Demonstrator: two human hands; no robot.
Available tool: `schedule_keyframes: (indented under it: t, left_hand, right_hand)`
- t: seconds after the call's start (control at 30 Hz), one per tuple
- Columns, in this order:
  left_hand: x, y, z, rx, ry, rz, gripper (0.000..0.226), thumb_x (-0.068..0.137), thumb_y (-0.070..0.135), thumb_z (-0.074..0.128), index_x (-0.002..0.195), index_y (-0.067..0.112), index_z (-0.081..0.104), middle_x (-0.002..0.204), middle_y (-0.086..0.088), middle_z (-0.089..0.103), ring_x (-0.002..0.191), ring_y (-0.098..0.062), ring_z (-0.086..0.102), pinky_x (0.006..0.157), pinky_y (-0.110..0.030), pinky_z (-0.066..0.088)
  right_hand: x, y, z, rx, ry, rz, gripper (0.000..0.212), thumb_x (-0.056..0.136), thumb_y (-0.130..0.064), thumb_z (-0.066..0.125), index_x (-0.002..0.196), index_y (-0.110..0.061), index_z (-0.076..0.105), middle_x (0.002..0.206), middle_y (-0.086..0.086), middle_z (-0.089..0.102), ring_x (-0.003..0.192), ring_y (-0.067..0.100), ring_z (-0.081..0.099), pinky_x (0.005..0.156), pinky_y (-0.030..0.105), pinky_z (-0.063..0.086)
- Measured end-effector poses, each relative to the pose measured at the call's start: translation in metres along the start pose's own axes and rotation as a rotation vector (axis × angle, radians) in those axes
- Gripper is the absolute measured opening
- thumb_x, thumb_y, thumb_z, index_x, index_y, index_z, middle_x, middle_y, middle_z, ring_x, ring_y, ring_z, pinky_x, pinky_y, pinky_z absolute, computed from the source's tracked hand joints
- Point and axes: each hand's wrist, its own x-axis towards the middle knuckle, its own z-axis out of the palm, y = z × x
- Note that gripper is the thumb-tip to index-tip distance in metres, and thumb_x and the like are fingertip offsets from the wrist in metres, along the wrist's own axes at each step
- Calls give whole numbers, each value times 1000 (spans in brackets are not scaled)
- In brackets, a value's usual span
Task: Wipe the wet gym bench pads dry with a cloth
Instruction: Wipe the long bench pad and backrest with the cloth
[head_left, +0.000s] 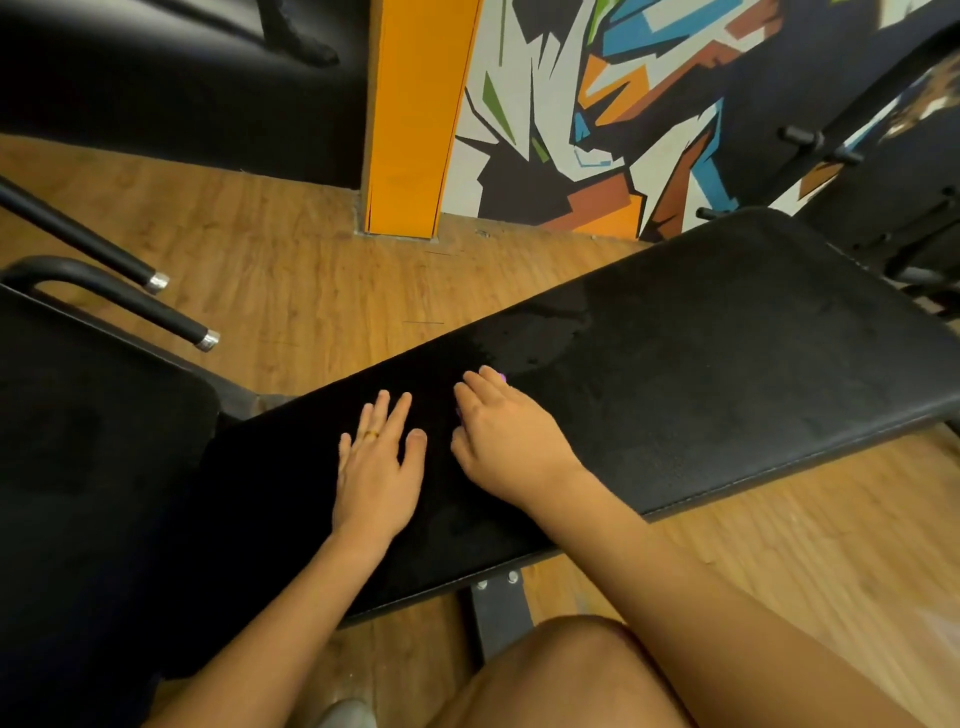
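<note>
A: Cloth, where's it seen?
B: Only slivers of a purple cloth (502, 378) are seen. It's lying on the long black vinyl-covered bench pad (701, 364), approx. mid-length, and is mostly hidden under the right hand (506, 436).
A: Grip on it?
B: The fingers are curled down over the cloth and it's held against the pad. The thumb's contact can't be made out.
A: Other hand?
B: The left hand (376, 467) is laid flat on the pad, fingers straight and slightly spread, nothing held. It's placed just beside the right hand, toward the pad's narrow end. A thin gold ring (371, 434) is worn on one finger.
A: Any wet seen?
B: A glossy wet patch (540, 327) w/ droplets is seen on the pad, just beyond the right fingertips, toward the pad's far edge.
A: Surroundings?
B: A second black cushioned seat pad (93, 441) is set off the narrow end; whether they touch can't be told. Black tubular handles w/ chrome end caps (156, 306) are seen past that. A grey metal bracket (498, 608) w/ two bolts is fixed under the pad's near edge. Beyond the far edge, brown wood-look flooring (291, 270), a square orange pillar (415, 114) and a multicoloured angular wall mural (597, 104) are seen.
</note>
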Motion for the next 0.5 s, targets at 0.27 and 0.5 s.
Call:
schedule_keyframes:
  t: [0.27,0.5]
  left_hand:
    - [-1,0,1,7,18,4,54,106,43,32,159,34,25,168,7,14,155,-9,3,127,-42,3]
    - [-1,-4,1,-44,10,20,53,106,43,33,158,34,27,168,9,15,154,-7,4,127,-42,2]
  right_hand:
    - [3,5,15,-264,-4,-17,54,108,-17,34,156,4,20,160,25,26,152,41,16,124,46,22]
    - [-6,78,-30,-338,48,127,48,106,-11,29,153,2,30,155,22,34,146,41,25,119,44,27]
